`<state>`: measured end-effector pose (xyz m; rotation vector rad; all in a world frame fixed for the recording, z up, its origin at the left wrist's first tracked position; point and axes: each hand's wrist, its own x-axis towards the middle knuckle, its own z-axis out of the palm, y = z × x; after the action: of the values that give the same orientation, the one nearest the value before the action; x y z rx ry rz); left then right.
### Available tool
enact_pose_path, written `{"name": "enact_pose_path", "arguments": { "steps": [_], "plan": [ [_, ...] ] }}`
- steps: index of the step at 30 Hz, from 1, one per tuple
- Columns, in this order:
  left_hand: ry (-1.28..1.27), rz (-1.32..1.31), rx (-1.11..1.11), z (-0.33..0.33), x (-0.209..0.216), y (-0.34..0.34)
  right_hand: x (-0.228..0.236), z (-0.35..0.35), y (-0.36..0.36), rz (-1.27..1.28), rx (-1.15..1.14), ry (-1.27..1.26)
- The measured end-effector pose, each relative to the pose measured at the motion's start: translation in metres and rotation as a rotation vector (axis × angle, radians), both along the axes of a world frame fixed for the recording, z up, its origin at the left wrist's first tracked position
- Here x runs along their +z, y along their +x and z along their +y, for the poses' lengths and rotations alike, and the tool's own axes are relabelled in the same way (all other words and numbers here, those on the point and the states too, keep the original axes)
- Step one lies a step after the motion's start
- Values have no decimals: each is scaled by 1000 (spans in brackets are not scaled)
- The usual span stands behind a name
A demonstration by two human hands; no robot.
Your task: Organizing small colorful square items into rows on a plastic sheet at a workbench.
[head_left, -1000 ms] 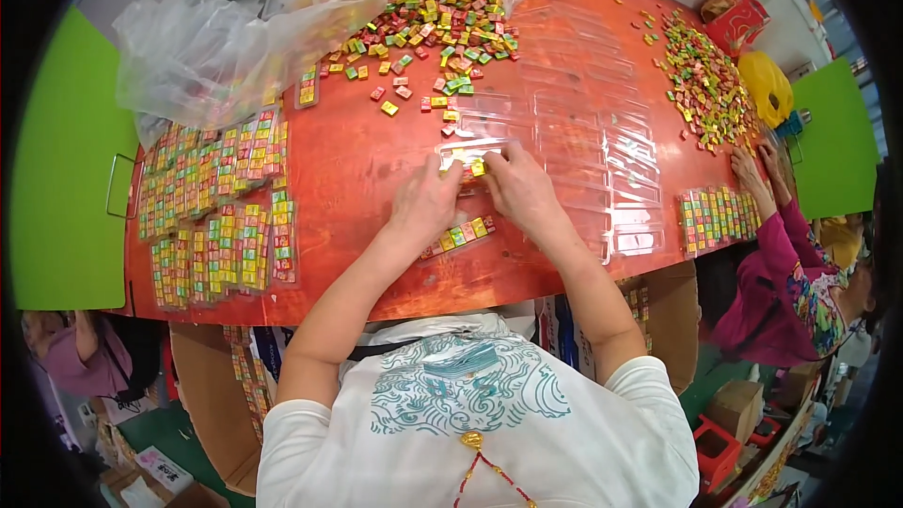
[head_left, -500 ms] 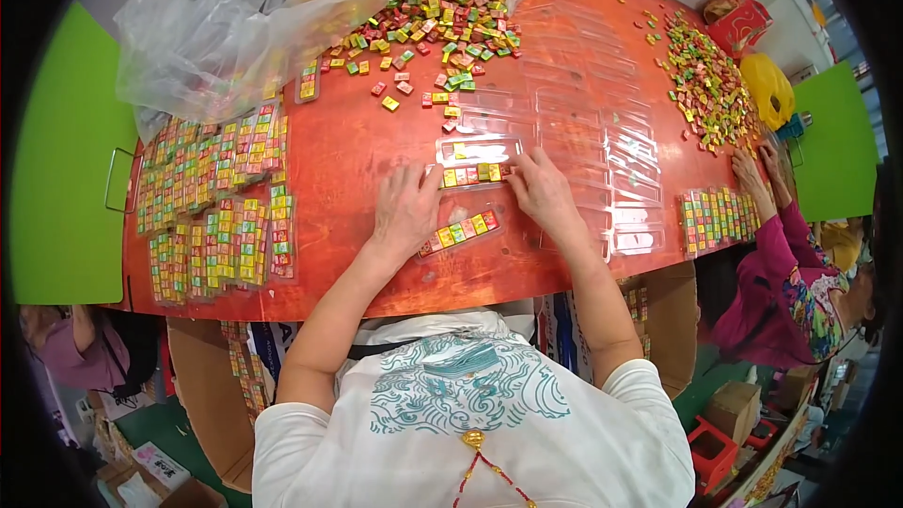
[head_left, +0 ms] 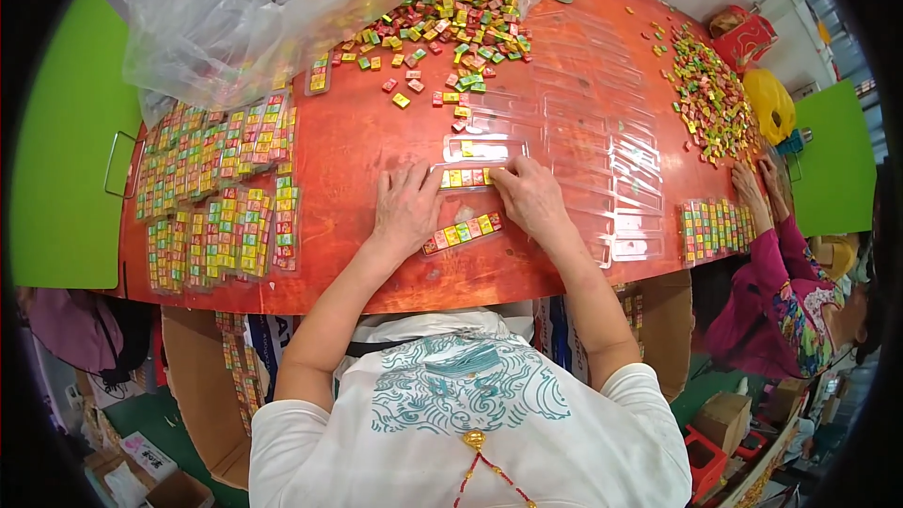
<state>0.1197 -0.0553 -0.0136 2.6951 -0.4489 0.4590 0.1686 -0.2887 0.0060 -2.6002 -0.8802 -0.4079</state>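
A clear plastic tray with a row of small wrapped candies (head_left: 466,178) lies between my hands. My left hand (head_left: 406,207) grips its left end, fingers bent against the edge. At the right end, the closed fingers of my right hand (head_left: 530,193) press on the tray and its last candies, partly hiding them. Just beyond lies another clear tray (head_left: 508,149) with a yellow candy (head_left: 467,148) in it. Nearer to me, a tray filled with one row of candies (head_left: 461,233) rests slightly slanted on the red table.
A large candy heap (head_left: 451,5) lies at the back beside a crumpled plastic bag (head_left: 254,23). Filled trays (head_left: 216,193) are stacked at left. Empty clear trays (head_left: 635,179) overlap at right. Farther right, a co-worker's hands (head_left: 752,190) are near filled trays (head_left: 720,229) and another heap (head_left: 710,94).
My right hand has come in over the right end of the candy row, its fingers closing there. My left hand stays at the left end. The whole view has shifted slightly.
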Motion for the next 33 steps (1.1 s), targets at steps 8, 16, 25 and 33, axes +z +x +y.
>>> {"name": "enact_pose_path", "arguments": {
  "steps": [8, 16, 25, 33],
  "plan": [
    [35, -4, -12, 0, 1, 0, 4, -4, -3, 48, -80, 114],
    [101, 2, -60, 2, 6, 3, 2, -1, -18, 173, -164, 181],
    [56, 53, -38, 16, 13, -16, -11, 9, -17, 387, -152, 399],
    [-97, -1, -77, 18, 32, -36, -8, 2, -24, 722, -120, 730]
  ]
}}
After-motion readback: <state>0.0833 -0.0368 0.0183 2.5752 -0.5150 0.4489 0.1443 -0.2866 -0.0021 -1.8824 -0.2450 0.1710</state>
